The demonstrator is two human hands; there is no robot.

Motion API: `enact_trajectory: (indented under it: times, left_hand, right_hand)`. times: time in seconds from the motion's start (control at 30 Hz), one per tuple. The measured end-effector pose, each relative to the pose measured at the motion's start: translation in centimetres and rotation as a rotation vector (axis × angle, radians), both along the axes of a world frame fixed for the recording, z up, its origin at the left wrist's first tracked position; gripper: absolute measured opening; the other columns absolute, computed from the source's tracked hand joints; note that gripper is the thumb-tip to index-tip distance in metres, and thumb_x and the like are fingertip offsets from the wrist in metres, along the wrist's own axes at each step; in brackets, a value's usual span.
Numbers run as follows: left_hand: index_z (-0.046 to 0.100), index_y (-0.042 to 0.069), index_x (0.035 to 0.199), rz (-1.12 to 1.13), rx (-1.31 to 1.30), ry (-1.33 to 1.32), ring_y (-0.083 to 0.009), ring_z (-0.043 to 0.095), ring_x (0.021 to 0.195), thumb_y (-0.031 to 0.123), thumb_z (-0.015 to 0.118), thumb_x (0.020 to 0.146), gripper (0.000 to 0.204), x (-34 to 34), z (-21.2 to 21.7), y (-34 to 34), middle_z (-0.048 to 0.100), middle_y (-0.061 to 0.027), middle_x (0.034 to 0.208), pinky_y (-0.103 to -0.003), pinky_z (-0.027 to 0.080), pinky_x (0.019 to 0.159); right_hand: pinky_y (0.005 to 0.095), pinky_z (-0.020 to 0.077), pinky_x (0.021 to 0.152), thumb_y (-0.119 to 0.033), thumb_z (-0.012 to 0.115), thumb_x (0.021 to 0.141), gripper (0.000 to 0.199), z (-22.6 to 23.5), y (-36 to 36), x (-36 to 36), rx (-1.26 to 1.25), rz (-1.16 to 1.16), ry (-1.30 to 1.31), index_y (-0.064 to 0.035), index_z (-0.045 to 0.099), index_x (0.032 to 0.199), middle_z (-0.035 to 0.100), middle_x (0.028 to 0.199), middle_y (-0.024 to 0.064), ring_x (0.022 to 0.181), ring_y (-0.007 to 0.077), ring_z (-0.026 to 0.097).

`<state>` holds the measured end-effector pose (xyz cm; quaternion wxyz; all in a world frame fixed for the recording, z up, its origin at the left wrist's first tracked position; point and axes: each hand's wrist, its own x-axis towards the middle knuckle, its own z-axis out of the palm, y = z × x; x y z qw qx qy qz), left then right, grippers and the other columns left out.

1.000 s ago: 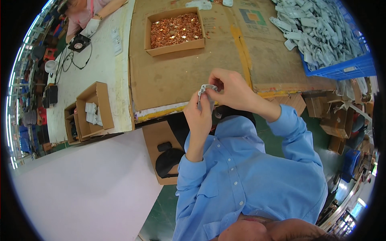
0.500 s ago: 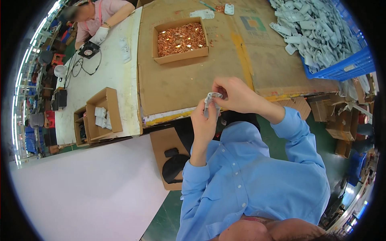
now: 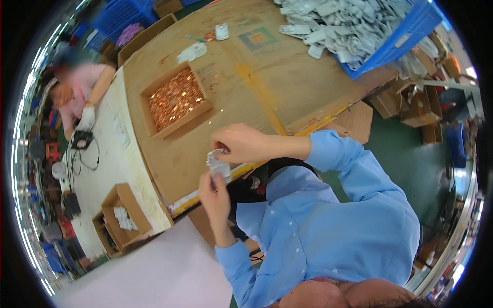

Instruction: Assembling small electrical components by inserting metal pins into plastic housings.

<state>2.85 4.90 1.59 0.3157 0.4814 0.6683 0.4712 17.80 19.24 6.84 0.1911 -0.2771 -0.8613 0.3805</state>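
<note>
My left hand [image 3: 215,201] grips the lower end of a whitish, partly see-through plastic part [image 3: 220,167], with the thumb lying on its face. At the part's upper end, my right hand [image 3: 240,144] has its fingers curled in a pinch against the edge. Whatever sits between those fingertips is hidden. Both hands are over the near edge of the cardboard-covered table [image 3: 215,115]. Beyond them stands an open cardboard box [image 3: 189,123] filled with small shiny copper pieces [image 3: 177,97].
A blue crate [image 3: 393,43] heaped with pale plastic parts [image 3: 341,20] stands at the far right. One white part [image 3: 222,32] lies at the back. On the left, a white table carries cardboard boxes [image 3: 136,223] and a black device [image 3: 82,139] beside a gloved co-worker [image 3: 87,82].
The view has turned, so the table appears tilted and the copper box lower left. Both hands appear farther left, still at the plastic part. More of its upper face shows.
</note>
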Motion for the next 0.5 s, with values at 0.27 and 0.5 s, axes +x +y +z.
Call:
enact_trajectory:
  times: [0.27, 0.5]
  left_hand:
    - [0.056, -0.006, 0.113, 0.506, -0.028, 0.138, -0.0082, 0.054, 0.062, 0.018, 0.064, 0.092, 0.033, -19.8, -2.3, 7.2, 0.063, -0.0064, 0.080, -0.022, 0.044, 0.052]
    - [0.057, -0.010, 0.108, 0.769, -0.145, 0.137, -0.0142, 0.060, 0.062, 0.022, 0.069, 0.086, 0.041, -32.3, -6.7, 12.0, 0.064, -0.0112, 0.082, -0.026, 0.050, 0.050]
  right_hand:
    - [0.0450, 0.0529, 0.078, -0.022, 0.061, 0.085, 0.028, -4.9, 15.0, 8.2, 0.374, -0.606, -0.188, -0.0054, 0.063, 0.107, 0.066, 0.091, 0.0159, 0.091, 0.0340, 0.064]
    - [0.0455, 0.0513, 0.082, -0.007, 0.052, 0.083, 0.022, -7.4, 28.8, 23.0, 0.707, -0.747, -0.819, -0.0041, 0.062, 0.103, 0.062, 0.104, 0.0166, 0.099, 0.0350, 0.061]
